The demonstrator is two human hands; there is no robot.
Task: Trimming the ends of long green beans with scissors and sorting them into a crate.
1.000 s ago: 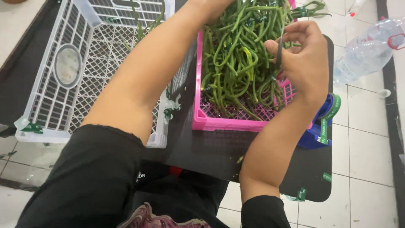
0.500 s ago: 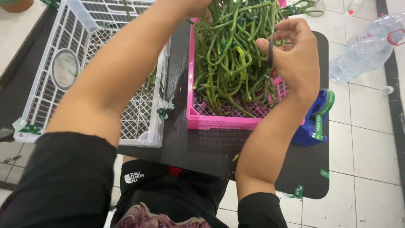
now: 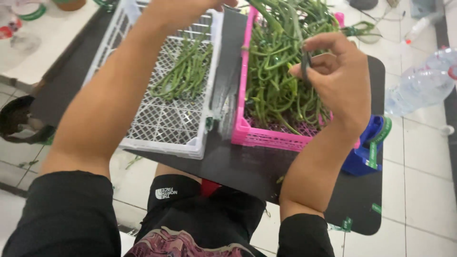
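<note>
A pink basket (image 3: 266,135) heaped with long green bean stalks (image 3: 281,81) sits on a black board (image 3: 238,166) across my lap. My right hand (image 3: 338,76) hovers over the heap, fingers closed on a small dark tool (image 3: 304,62). Beside the basket on the left stands a white lattice crate (image 3: 166,128) holding a small bunch of green stalks (image 3: 185,71). My left hand (image 3: 185,7) reaches over the far end of the crate, cut off by the top edge of the frame, so its grip is hidden.
A blue tape dispenser with green tape (image 3: 369,145) rests at the board's right edge. Clear plastic bottles (image 3: 419,85) lie on the tiled floor at the right. A dark bowl (image 3: 19,119) sits on the floor at the left, and a green tape roll (image 3: 33,12) lies far left.
The view has shifted, so the crate and basket now sit lower and further right. The stalks in the white crate have come into sight. My right hand still holds the dark tool.
</note>
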